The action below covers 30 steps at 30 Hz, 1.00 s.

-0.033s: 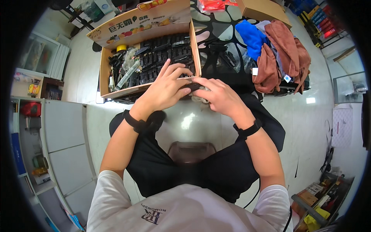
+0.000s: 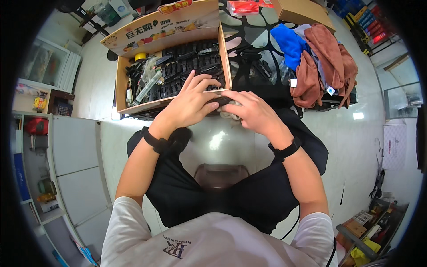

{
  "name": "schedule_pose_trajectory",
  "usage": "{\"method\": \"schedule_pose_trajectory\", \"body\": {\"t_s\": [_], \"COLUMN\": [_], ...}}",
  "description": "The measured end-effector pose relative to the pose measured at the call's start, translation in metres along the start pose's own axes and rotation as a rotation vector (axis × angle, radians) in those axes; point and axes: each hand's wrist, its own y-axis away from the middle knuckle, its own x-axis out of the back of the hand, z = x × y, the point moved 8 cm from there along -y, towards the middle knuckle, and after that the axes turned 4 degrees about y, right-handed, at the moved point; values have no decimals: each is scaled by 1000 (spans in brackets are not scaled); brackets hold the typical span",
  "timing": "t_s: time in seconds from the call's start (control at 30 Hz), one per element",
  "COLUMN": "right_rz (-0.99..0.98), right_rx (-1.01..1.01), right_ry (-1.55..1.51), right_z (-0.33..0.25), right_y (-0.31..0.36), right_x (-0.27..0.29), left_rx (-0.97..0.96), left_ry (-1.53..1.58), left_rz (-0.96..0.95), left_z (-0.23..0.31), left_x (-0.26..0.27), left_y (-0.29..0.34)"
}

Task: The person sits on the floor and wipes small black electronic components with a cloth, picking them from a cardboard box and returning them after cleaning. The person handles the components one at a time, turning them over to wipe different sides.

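In front of the box's near edge, my hands meet over a small dark piece (image 2: 219, 102), which their fingers mostly cover. My left hand (image 2: 190, 101) pinches its left end between thumb and forefinger, with the other fingers raised and spread. From the other side my right hand (image 2: 252, 110) grips the piece, its fingers curled. A crumpled pale cloth (image 2: 229, 116) hangs under the right fingers, apparently held in that hand. Just beyond stands an open cardboard box (image 2: 226, 60), holding rows of black parts (image 2: 189, 62) and, at its left, loose items in clear plastic.
Brown towels (image 2: 327, 58) and a blue cloth (image 2: 288, 44) are heaped right of the box on a black-patterned table (image 2: 247, 33). A closed carton (image 2: 307, 12) and a red packet (image 2: 242, 7) lie farther back. A brown stool (image 2: 221, 174) shows between my legs.
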Motion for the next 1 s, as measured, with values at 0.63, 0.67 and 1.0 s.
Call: {"method": "schedule_pose_trajectory", "body": {"t_s": [0.63,0.67,1.0], "right_rz": [126,125,62], "right_rx": [-417,-431,-568], "right_ry": [-151,-151,-174], "right_z": [65,69,97], "right_y": [15,17,41], "right_x": [52,55,67], "left_rx": [207,197,198], "left_ry": [-385,-378,-284], "left_rz": [-181,-206,-162], "left_z": [-74,-79,-85], "left_x": [-2,-10,-12], "left_y": [-64,-66,-74]}}
